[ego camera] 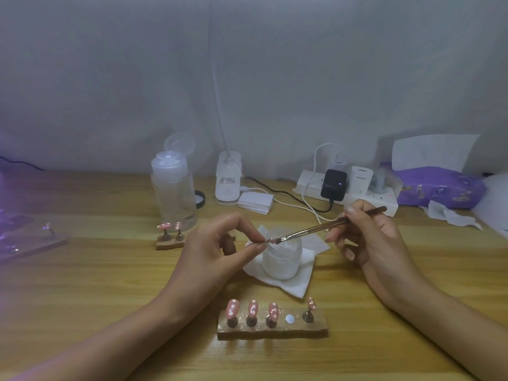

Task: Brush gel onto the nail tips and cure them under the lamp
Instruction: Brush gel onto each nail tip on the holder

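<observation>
A pink nail tip (268, 238) is pinched by the left hand (220, 248). Gel is being brushed on with the brush (316, 229) gripped by the right hand (368, 237). Lamp curing seems next.

Matt wood-grain table (82, 284), frosted jar (281, 259) on white paper (297, 287) — glossy pink nail tips (232, 309).

seven pink nail tips (233, 307), three stands (272, 329), one brush (316, 229), one jar (281, 258)

Other things at the back of the wooden table (82, 284)
A clear pump bottle (173, 193) with its lid open stands left of a stack of white pads (255, 202); a white power strip (383, 199) carries 1 black adapter (333, 185), near a purple tissue pack (439, 188).
</observation>
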